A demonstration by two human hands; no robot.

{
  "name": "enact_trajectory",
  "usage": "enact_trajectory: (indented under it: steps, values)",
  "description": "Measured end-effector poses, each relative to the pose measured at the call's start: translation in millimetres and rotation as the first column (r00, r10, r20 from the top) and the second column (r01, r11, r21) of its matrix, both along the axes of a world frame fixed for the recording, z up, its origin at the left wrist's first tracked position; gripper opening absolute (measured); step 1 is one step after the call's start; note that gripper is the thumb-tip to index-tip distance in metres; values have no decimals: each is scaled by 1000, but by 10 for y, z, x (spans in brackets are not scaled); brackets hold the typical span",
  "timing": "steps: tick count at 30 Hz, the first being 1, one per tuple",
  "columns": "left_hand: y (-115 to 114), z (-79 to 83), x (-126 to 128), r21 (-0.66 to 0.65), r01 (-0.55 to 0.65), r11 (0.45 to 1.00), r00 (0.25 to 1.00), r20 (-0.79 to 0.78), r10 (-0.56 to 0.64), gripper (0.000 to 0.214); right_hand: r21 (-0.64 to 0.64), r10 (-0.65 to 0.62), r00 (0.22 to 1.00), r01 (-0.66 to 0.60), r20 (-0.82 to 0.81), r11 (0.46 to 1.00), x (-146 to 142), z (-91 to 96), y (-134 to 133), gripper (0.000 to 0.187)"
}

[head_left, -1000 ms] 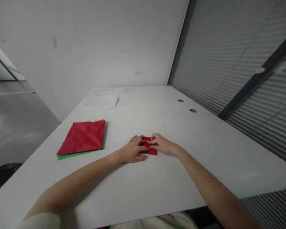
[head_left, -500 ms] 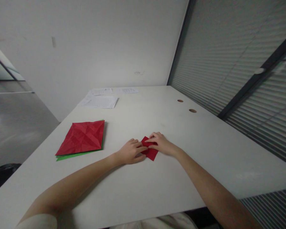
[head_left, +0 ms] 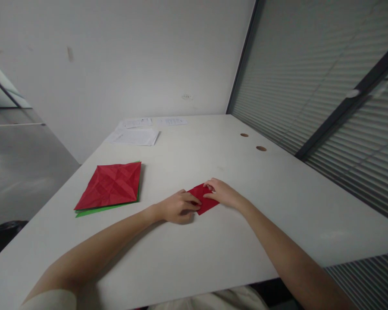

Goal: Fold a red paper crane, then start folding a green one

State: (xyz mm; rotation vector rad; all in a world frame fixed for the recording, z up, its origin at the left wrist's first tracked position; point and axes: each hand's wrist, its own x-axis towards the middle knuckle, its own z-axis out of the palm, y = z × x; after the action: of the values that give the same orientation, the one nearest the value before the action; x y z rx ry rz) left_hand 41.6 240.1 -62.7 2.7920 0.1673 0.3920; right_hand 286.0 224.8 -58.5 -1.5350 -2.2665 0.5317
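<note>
A small folded piece of red paper lies on the white table in front of me, set askew. My left hand rests at its left side, with the fingertips pressing on the paper and the thumb tucked below. From the right, my right hand holds the paper's right side between curled fingers and thumb. Parts of the paper are hidden under both hands. To the left, a larger creased red sheet is stacked over green paper.
White printed papers lie at the back left of the white table. Two round holes, a nearer one and a farther one, pierce the right side. Window blinds run along the right. A black bag stands beyond the left edge.
The small red paper has turned and now shows a wider face between my hands. My right hand has shifted slightly right, and the fingers of my left hand have curled more.
</note>
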Motion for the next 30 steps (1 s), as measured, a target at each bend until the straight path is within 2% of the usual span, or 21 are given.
enact_trajectory:
  steps: [4,8,13,18,23,30]
  values:
    - [-11,3,-12,58,-16,998,999,-49,18,36,-18,-33,999,33,-30,999,13,-17,23,24]
    - [-18,-8,-8,61,-8,998,1000,-26,10,38,-20,-61,990,59,-126,998,-36,-21,37,13]
    - [-21,-20,17,54,40,998,999,12,-40,39,-80,-83,961,64,-264,995,-76,-100,74,5]
    - [-24,-40,34,127,63,990,998,14,-65,35,-51,-127,969,119,-212,992,-80,-215,115,5]
    - [-29,-40,32,147,64,987,998,10,-66,32,-10,-148,970,149,-192,989,-98,-256,120,3]
    - [-81,-9,36,155,16,988,1000,-25,-12,43,14,-166,974,170,-156,985,-110,-271,129,4]
